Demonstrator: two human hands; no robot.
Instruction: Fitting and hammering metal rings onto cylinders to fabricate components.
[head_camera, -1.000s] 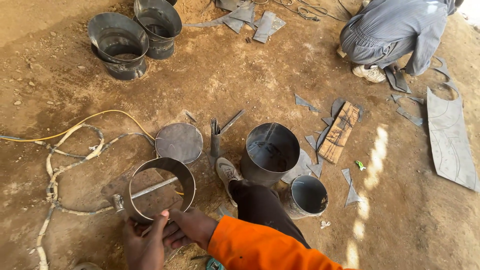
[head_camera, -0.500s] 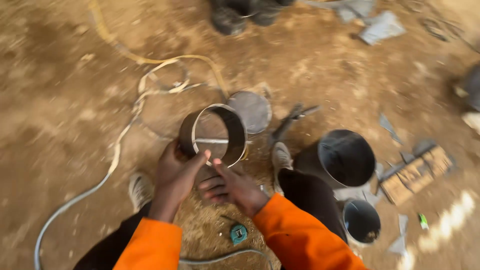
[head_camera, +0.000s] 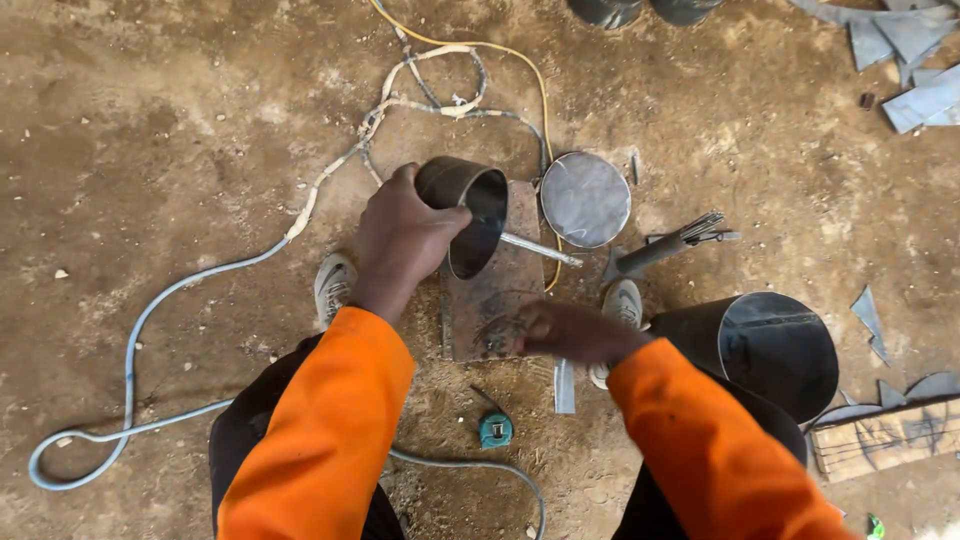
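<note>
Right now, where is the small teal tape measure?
In the head view, the tape measure lies on the dirt between the person's knees, just below the flat metal plate and the right hand.

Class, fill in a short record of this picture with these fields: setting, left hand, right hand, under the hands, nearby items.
setting: bare dirt ground, seen from above
left hand: left hand grips the rim of a metal ring, tilted on its side
right hand: right hand rests at the edge of a flat metal plate
under the hands: a thin metal rod runs out from the ring
nearby items: round metal disc, large metal cylinder, teal tape measure, blue hose
</note>
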